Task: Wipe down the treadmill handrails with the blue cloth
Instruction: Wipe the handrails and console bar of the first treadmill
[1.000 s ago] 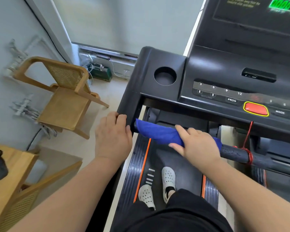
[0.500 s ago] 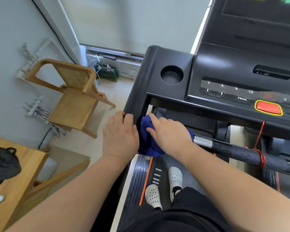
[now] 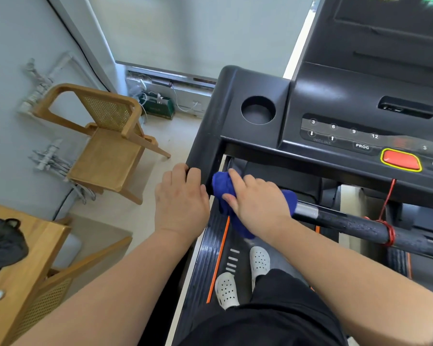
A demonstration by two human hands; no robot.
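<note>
Left hand (image 3: 181,198) is hooking its fingers (image 3: 194,176) over the console post (image 3: 205,136), likely bracing the body; right hand (image 3: 258,206) is clenching the blue cloth (image 3: 221,188) around the handrail (image 3: 355,224) at its far-left end, touching the post, likely so the wrap is rubbing all sides

We record black clothing (image 3: 273,320) over the lap and thighs, plain in weave, and we cannot tell its cut. On the feet we find white clogs, a left clog (image 3: 226,289) and a right clog (image 3: 259,260), each upper pierced with small round holes. Both forearms are bare down to the left hand (image 3: 181,198) and right hand (image 3: 258,203).
</note>
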